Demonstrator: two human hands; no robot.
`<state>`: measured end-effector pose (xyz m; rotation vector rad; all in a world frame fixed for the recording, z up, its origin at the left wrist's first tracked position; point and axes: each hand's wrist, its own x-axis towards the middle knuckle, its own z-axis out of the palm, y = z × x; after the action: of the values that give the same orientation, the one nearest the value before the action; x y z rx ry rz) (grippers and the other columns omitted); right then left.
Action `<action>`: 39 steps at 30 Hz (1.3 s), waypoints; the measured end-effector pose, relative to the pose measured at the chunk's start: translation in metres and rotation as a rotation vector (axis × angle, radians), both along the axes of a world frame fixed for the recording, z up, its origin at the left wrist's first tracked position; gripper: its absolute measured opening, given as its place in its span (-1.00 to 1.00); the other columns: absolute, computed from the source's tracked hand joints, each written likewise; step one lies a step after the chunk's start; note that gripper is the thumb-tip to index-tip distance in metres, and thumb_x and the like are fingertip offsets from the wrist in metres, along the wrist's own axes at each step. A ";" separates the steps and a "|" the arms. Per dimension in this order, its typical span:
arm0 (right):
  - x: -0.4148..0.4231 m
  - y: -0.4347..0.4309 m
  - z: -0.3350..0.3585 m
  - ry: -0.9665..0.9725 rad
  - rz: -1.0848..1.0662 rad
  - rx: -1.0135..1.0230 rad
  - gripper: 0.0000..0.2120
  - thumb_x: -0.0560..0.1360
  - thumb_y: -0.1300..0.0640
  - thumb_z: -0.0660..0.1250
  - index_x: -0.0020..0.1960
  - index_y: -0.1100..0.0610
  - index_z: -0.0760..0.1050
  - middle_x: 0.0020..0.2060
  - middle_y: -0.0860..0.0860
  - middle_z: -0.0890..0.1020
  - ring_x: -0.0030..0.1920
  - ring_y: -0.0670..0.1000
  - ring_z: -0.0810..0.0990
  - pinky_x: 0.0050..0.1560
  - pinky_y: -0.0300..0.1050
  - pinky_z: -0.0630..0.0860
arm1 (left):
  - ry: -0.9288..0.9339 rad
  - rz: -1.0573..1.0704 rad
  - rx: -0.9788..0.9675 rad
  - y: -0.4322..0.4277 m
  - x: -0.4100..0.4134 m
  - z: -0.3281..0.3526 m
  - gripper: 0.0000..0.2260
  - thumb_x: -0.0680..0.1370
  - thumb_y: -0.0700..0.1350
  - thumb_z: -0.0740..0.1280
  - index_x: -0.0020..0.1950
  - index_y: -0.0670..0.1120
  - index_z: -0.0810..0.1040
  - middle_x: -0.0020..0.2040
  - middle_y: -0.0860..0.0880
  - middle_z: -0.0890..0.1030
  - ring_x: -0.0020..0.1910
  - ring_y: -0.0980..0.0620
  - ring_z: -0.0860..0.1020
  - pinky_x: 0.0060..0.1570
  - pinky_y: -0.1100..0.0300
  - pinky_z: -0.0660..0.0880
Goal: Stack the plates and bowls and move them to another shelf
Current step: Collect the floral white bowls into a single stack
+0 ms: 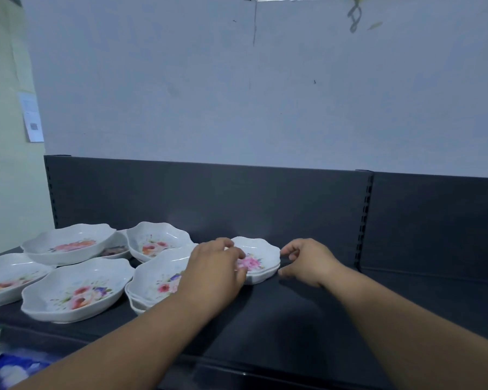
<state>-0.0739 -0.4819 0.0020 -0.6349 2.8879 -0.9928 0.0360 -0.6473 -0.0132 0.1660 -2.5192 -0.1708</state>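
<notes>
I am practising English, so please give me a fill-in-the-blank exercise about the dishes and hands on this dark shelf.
1. The left hand rests on the small stack of dishes printed with a ____ flower.
2. The right hand is beside that stack, with its fingers ____.
3. The other floral bowls lie to the ____ of the hands.
4. All dishes sit on a ____ shelf.

Missing words: pink; open; left; dark

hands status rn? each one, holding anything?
Left hand: open, fingers draped over the small pink-flower dish stack, touching it, no closed grasp visible.
Right hand: open, fingers curled, just right of the stack, holding nothing.
</notes>
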 end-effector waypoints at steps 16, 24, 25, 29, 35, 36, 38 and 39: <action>-0.044 0.034 -0.019 -0.114 0.135 -0.047 -0.50 0.40 0.08 0.51 0.31 -0.04 0.50 0.25 -0.02 0.54 0.19 -0.10 0.53 0.00 -0.30 0.38 | -0.344 0.069 0.290 0.042 -0.073 -0.014 -0.79 0.56 -0.02 0.27 -0.11 -0.10 0.63 -0.12 -0.05 0.65 -0.10 -0.03 0.55 -0.04 0.17 0.46; -0.054 0.046 -0.016 -0.122 0.135 -0.082 -0.52 0.39 0.07 0.53 0.29 -0.02 0.53 0.22 -0.05 0.56 0.21 -0.10 0.54 0.08 -0.31 0.38 | -0.236 0.100 0.296 0.052 -0.079 -0.015 -0.82 0.48 -0.20 0.24 -0.29 0.04 0.42 -0.29 0.04 0.43 -0.28 0.02 0.33 -0.25 0.20 0.30; -0.053 0.046 -0.015 -0.119 0.140 -0.100 -0.52 0.40 0.08 0.52 0.30 -0.01 0.53 0.22 -0.05 0.57 0.20 -0.10 0.55 0.07 -0.32 0.38 | -0.198 0.107 0.294 0.053 -0.078 -0.013 -0.80 0.48 -0.21 0.24 -0.29 0.05 0.43 -0.28 0.04 0.42 -0.28 0.01 0.33 -0.26 0.21 0.29; -0.049 0.046 -0.011 -0.131 0.150 -0.249 -0.52 0.43 0.01 0.50 0.32 -0.03 0.51 0.15 -0.06 0.57 0.01 -0.13 0.57 -0.09 -0.34 0.42 | -0.041 0.128 0.283 0.060 -0.070 -0.003 -0.81 0.51 -0.22 0.24 -0.26 -0.03 0.54 -0.24 -0.02 0.43 -0.27 0.00 0.38 -0.23 0.15 0.35; -0.036 0.031 0.001 -0.306 0.150 -0.565 -0.44 0.56 -0.07 0.32 0.52 -0.06 0.25 0.24 -0.01 0.55 -0.05 0.03 0.70 0.02 -0.06 0.65 | 0.188 -0.027 0.280 0.066 -0.054 -0.004 -0.89 0.56 -0.17 0.28 -0.10 -0.11 0.59 -0.13 0.07 0.46 -0.18 0.12 0.43 -0.15 0.39 0.25; -0.033 0.028 0.005 -0.355 0.151 -0.618 -0.45 0.58 -0.02 0.30 0.53 -0.04 0.23 0.29 0.02 0.52 -0.10 0.06 0.71 -0.06 -0.08 0.67 | 0.214 -0.059 0.291 0.066 -0.051 -0.004 -0.90 0.56 -0.17 0.29 -0.12 -0.10 0.58 -0.15 0.09 0.45 -0.18 0.12 0.45 -0.13 0.39 0.31; -0.030 0.026 0.011 -0.420 0.137 -0.713 -0.49 0.60 0.08 0.28 0.52 -0.01 0.26 0.32 0.07 0.50 -0.16 0.11 0.73 -0.14 -0.09 0.67 | 0.245 -0.118 0.310 0.064 -0.048 -0.002 -0.92 0.54 -0.18 0.32 -0.13 -0.10 0.58 -0.17 0.10 0.45 -0.16 0.10 0.50 -0.08 0.30 0.46; -0.028 0.023 0.015 -0.438 0.135 -0.750 -0.51 0.60 0.12 0.27 0.50 0.01 0.29 0.31 0.07 0.50 -0.17 0.13 0.73 -0.16 -0.09 0.67 | 0.259 -0.131 0.297 0.062 -0.043 0.000 -0.93 0.53 -0.18 0.33 -0.12 -0.10 0.59 -0.16 0.10 0.46 -0.15 0.10 0.51 -0.07 0.29 0.47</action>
<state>-0.1022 -0.4587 0.0170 -0.5197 2.0267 -1.9110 -0.0073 -0.5856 -0.0134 0.0897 -2.2353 -0.5828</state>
